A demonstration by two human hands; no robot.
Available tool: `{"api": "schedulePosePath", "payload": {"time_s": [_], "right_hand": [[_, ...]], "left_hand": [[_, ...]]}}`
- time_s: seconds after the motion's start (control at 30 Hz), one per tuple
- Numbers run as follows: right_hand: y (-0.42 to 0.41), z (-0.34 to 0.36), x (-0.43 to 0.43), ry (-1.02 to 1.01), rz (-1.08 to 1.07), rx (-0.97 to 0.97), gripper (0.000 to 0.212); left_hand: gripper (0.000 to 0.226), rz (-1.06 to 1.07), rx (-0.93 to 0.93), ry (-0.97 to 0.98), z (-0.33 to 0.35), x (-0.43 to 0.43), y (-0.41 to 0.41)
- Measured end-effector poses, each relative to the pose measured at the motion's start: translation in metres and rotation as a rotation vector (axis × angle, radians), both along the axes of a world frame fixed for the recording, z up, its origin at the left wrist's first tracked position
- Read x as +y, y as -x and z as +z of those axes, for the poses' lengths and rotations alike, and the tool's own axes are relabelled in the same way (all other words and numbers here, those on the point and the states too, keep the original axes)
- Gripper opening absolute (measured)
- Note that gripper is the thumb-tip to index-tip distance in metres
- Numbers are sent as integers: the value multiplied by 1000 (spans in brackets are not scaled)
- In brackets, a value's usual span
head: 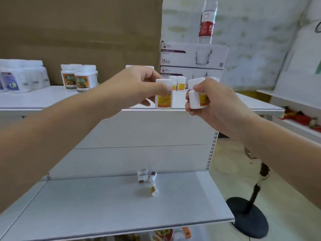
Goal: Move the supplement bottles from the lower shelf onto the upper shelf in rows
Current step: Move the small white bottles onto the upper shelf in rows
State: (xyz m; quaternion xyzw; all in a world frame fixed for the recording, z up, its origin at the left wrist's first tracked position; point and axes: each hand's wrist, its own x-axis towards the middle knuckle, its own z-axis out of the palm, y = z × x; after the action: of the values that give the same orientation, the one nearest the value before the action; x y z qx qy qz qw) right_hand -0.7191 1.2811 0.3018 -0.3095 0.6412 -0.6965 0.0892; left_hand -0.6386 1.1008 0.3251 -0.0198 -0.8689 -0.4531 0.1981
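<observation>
Grip: left hand pinches left bottle near its white cap, thumb across the front, fingers curled behind. Left bottle is upright, yellow label facing the camera, at the near edge of upper shelf. Cannot tell whether its base touches the shelf.

Right hand wraps right bottle, fingers curled round the body, cap clear above the thumb. Right bottle tilts slightly, cap leaning left, just right of left bottle and apart from it, also over the near edge of upper shelf.

Upper shelf, far side, between the hands: row of matching small bottles, upright, partly hidden. Further left: jars with orange-green labels, upright.

Lower shelf: loose bottles lie on their sides towards the far side, a small cluster touching, one more just nearer.

Right, far: two stacked boxes with a water bottle on top. Cardboard stands behind upper shelf. Black stand sits on the floor, right of lower shelf.
</observation>
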Motion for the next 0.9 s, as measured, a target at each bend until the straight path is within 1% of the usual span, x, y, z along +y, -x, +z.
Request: {"api": "schedulePosePath", "payload": {"time_s": [0.1, 0.17, 0.2, 0.27, 0.4, 0.47, 0.57, 0.67, 0.77, 0.9], "right_hand": [[43, 12, 4, -182, -75, 208, 11], [72, 19, 7, -237, -110, 303, 9], [85, 23, 8, -249, -116, 322, 8], [112, 29, 9, -292, -102, 341, 14], [164, 40, -5, -473, -91, 448, 23], [185, 44, -17, -546, -80, 488, 28], [209, 41, -33, -625, -114, 614, 27], [228, 26, -40, -581, -117, 653, 26], [237, 15, -42, -521, -118, 649, 29], [243, 11, -44, -531, -91, 638, 39]], "left_hand": [[19, 36, -2, 45, 14, 2, 34], [18, 67, -24, 94, 19, 3, 57], [18, 89, -36, 130, 21, 4, 70], [18, 131, -55, 207, 24, 5, 92], [20, 182, -72, 391, 24, 4, 141], [24, 251, -73, 502, 25, 3, 165], [30, 313, -90, 579, 26, -1, 192], [34, 337, -64, 566, 16, -7, 208], [29, 351, -47, 554, 2, -17, 218], [35, 315, -29, 418, -5, -28, 223]]}}
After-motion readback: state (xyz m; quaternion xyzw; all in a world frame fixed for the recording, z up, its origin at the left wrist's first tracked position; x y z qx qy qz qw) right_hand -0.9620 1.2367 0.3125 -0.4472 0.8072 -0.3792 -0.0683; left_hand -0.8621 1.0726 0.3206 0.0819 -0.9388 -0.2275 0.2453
